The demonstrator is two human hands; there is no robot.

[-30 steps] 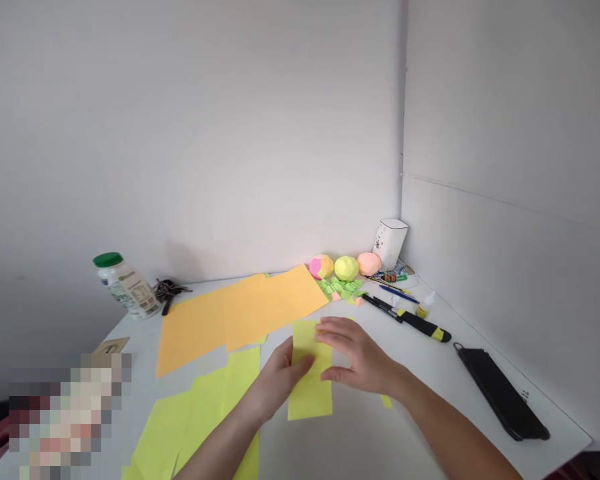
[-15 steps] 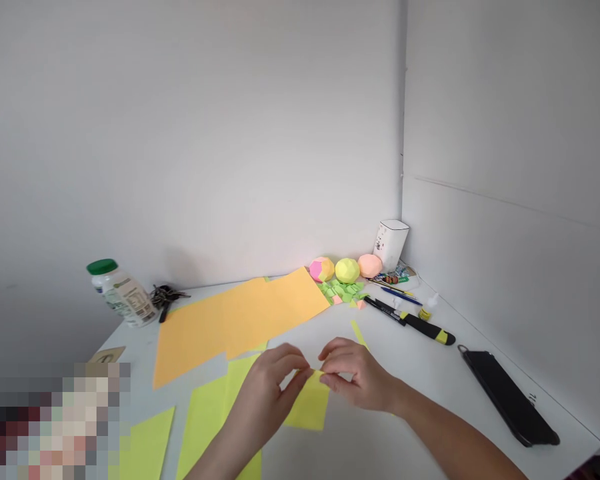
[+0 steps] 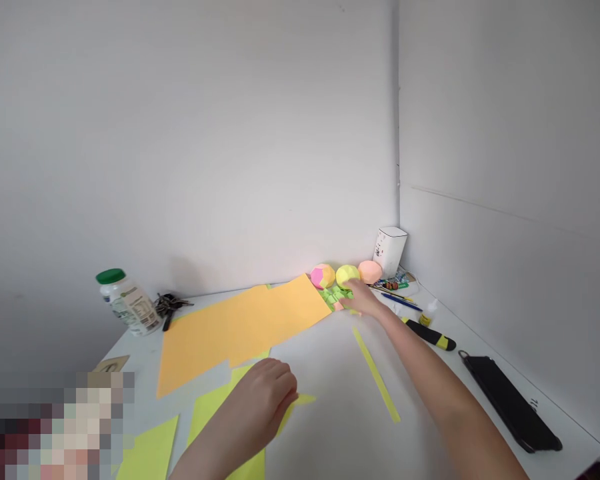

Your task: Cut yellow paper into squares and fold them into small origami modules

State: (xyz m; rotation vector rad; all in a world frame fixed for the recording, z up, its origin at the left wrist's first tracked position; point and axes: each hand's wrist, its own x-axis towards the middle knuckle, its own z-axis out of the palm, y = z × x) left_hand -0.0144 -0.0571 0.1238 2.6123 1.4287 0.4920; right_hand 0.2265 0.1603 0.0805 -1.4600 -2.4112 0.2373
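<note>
1 yellow sheet (image 3: 305, 400) in the pinched left grip (image 3: 271, 395); right grip (image 3: 361, 298) at green scraps (image 3: 333, 295), closure unclear.

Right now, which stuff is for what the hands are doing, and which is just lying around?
Likely in use: yellow paper in the left hand, green scraps by the right hand.
Probably just lying around: bottle, keys, blue pen.

The white surface (image 3: 330, 440) carries orange sheets (image 3: 250, 320), yellow sheets (image 3: 150, 450) nearer, and a narrow yellow strip (image 3: 377, 375). Along the back sit a green-capped bottle (image 3: 130, 303), keys (image 3: 171, 305), three faceted balls (image 3: 323, 275) and a white container (image 3: 391, 253), with small green paper pieces (image 3: 333, 296) before the balls. Rightward lie a blue pen (image 3: 401, 302), a black-and-yellow handle (image 3: 429, 335) and a black case (image 3: 511, 403).
</note>
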